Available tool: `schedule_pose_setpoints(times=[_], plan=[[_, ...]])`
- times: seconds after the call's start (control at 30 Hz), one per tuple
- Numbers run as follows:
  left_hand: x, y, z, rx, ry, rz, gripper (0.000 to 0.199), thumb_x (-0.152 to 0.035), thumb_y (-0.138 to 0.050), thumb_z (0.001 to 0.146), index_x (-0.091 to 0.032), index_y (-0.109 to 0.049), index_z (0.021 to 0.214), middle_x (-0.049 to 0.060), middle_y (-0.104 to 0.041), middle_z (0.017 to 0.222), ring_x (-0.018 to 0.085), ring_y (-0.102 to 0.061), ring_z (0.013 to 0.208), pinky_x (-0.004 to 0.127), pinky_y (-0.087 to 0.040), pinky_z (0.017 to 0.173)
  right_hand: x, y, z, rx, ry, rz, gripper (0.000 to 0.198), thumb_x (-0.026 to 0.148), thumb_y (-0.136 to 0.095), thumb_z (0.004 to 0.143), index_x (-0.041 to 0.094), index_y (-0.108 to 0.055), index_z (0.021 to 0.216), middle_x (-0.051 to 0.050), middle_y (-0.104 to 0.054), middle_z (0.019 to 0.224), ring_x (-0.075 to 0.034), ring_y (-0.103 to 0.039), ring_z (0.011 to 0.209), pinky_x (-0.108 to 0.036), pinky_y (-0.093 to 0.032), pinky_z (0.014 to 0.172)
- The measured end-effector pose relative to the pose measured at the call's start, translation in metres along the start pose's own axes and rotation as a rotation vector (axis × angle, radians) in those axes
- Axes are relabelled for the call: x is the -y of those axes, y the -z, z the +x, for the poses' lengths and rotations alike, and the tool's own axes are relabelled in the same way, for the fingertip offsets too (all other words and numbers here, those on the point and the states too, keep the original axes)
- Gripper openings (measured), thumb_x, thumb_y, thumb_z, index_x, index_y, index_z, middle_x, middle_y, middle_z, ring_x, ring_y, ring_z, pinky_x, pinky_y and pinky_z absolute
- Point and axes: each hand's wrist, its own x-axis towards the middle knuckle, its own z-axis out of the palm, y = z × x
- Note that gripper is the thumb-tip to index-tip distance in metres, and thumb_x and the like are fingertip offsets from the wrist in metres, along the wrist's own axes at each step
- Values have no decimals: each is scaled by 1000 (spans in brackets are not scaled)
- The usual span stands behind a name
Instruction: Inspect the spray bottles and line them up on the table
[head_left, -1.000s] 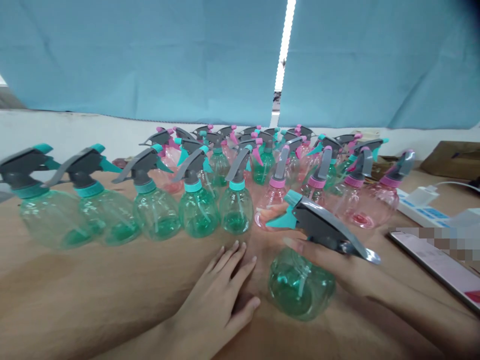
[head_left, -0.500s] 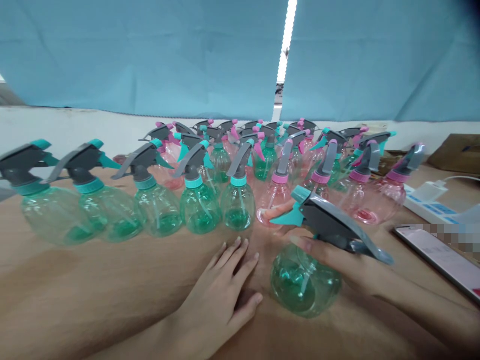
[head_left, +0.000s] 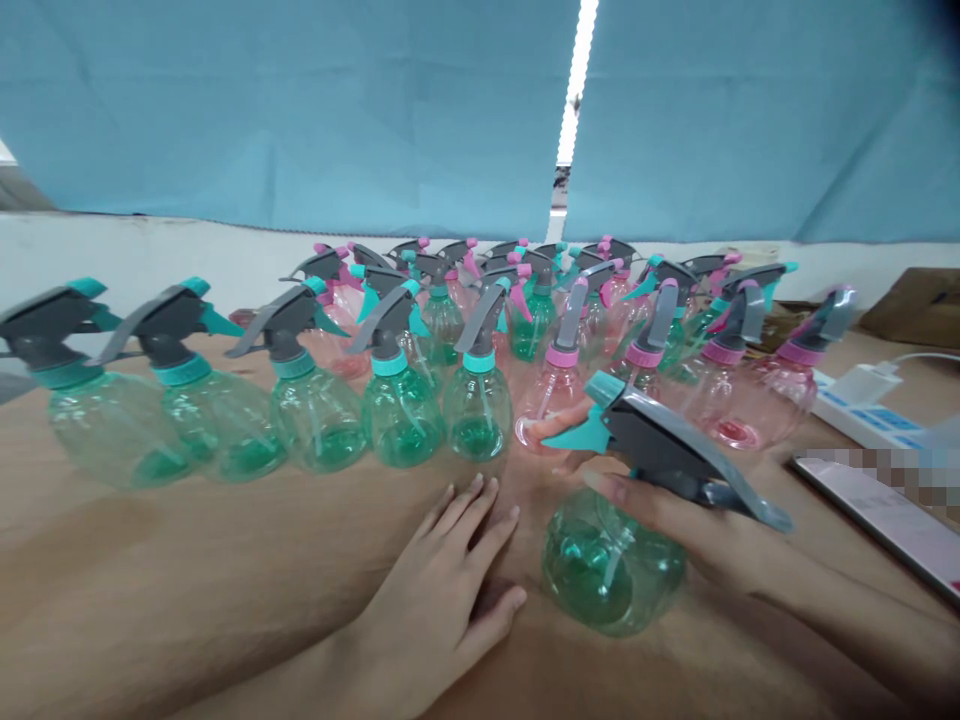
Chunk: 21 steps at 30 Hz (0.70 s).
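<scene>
Got the right hand (head_left: 675,515) curled round the neck of a rounded, see-through green plastic spray bottle (head_left: 611,580) with a grey-and-teal trigger head. Resting the left hand (head_left: 442,585) flat, loosely spread, on the brown wood-look tabletop (head_left: 262,570) just beside it. Further out, got 5 clear-green teal-collared bottles (head_left: 319,425) plus 4 clear-pink ones (head_left: 551,400) lined up, and a slim dark-edged phone (head_left: 847,500) off right.

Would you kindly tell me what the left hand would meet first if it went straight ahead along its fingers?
The left hand would probably meet the green bottle just ahead, beside the pink bottle, though exact depth is unclear.
</scene>
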Motion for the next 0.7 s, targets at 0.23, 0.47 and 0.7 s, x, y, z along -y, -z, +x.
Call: schedule_pose_setpoints(times=[0.23,0.47,0.7], plan=[[1,-2,-2,-20,-5,-23,55,-43,-47,96,-16,-41,143,13,-35,153,30,-34,140,51,-35,112,2,-2,1,-60,17,9,20,43,-58,85,31,-69,96,4,-48,46,-18,-51,43,-33,-50,47],[1,-3,-3,-12,-12,3,55,-44,-45,96,-16,-41,144,14,-35,153,32,-34,140,53,-36,110,-3,-3,3,-35,35,14,24,44,-56,86,31,-70,101,3,-49,46,-20,-53,45,-36,-52,49],[1,-2,-2,-3,-2,8,55,-45,-44,97,-17,-41,144,13,-35,153,30,-34,140,51,-36,111,-7,-4,1,-86,40,6,25,46,-58,84,29,-71,95,3,-50,47,-20,-55,48,-35,-54,52]])
